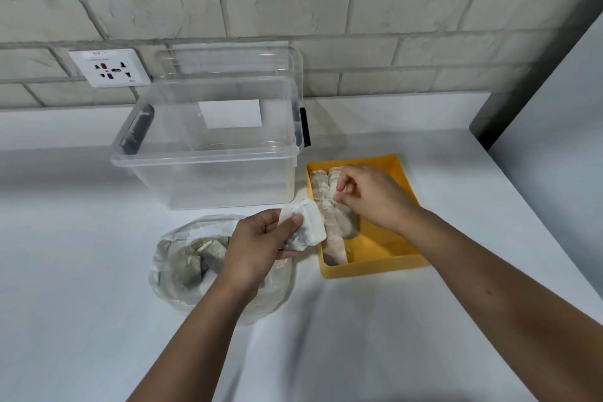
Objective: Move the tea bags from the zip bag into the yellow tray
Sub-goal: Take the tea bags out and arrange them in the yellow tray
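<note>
One clear bin behind; left hand grips tea bags, right hand pinches another.

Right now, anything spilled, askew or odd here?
Nothing stands out. Tea bags lie in a row along the tray's left side; the rest are in the zip bag or gripped in the left hand. None loose on the table.

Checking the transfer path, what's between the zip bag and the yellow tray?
Head view: the left hand, gripping a bundle of tea bags, sits between the zip bag and the yellow tray.
</note>
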A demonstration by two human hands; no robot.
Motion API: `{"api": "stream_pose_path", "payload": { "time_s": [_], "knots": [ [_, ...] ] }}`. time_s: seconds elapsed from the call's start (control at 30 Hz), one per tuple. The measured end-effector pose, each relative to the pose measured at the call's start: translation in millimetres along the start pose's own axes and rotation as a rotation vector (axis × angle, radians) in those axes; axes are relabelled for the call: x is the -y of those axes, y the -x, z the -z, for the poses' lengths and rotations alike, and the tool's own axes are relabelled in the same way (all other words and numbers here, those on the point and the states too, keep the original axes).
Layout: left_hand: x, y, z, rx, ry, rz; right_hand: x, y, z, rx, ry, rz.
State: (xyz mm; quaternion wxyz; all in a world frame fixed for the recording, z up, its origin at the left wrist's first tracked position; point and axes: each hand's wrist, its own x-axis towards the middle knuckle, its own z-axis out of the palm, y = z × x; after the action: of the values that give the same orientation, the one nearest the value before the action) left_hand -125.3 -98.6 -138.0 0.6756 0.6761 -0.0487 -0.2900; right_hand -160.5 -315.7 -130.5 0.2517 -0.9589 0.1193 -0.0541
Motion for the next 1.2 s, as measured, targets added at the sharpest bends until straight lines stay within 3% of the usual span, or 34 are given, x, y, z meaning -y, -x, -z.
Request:
{"api": "stream_pose_path", "payload": {
  "time_s": [0.1, 0.13, 0.47, 0.7, 0.83, 1.2],
  "knots": [
    [-2, 0, -4, 0.008, -0.009, -0.007, 21, 24, 3, -0.014, -0.545, -0.112],
    [-3, 0, -6, 0.013, -0.017, -0.011, 26, 31, 2, 0.007, -0.625, -0.125],
    [-8, 9, -20, 0.045, 0.006, 0.004, 15, 52, 17, -0.138, -0.835, -0.218],
    [-5, 4, -11, -0.019, -0.008, -0.021, -23, 56, 17, 0.043, -0.667, -0.424],
    [-4, 4, -10, -0.035, -0.010, -0.020, -26, 48, -9, 0.152, -0.579, -0.453],
    [-2, 4, -10, -0.012, -0.006, 0.000, -22, 21, -26, 0.101, -0.484, -0.489]
  ]
}}
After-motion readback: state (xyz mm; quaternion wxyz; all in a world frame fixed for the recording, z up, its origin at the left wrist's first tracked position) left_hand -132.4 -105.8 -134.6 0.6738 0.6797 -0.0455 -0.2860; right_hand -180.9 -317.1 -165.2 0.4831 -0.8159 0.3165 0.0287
